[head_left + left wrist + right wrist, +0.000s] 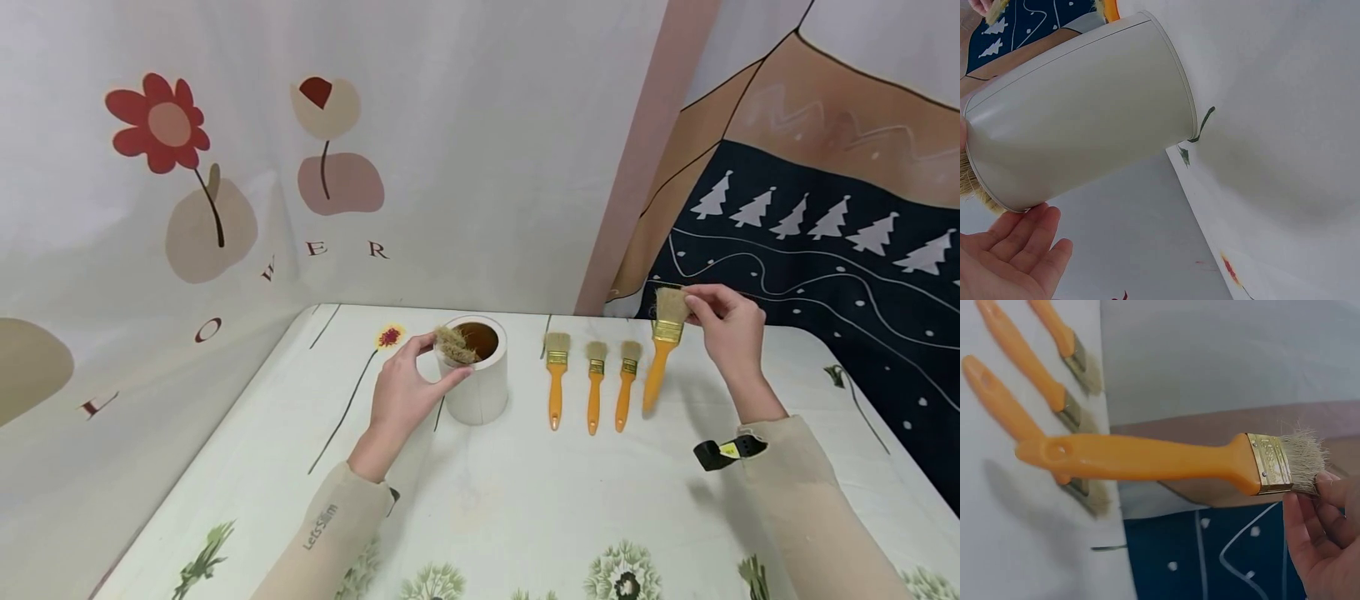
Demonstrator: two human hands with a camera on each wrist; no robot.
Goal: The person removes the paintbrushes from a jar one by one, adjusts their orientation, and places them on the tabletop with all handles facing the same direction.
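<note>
My right hand pinches the bristles of a paintbrush between thumb and fingers. That brush hangs above the table with its orange handle down; its metal band is gold. A white cylindrical container with a brown inside stands upright left of centre. With thumb and fingers spread along its near left side, my left hand holds the container by the rim. Bristles stick out of the mouth beside these fingers; whatever they belong to lies hidden inside.
Between container and right hand, three orange-handled paintbrushes lie side by side, bristles away from me: a wider one, a narrower one and another. A white flower-print cloth covers the table. Printed curtains hang behind its far edge.
</note>
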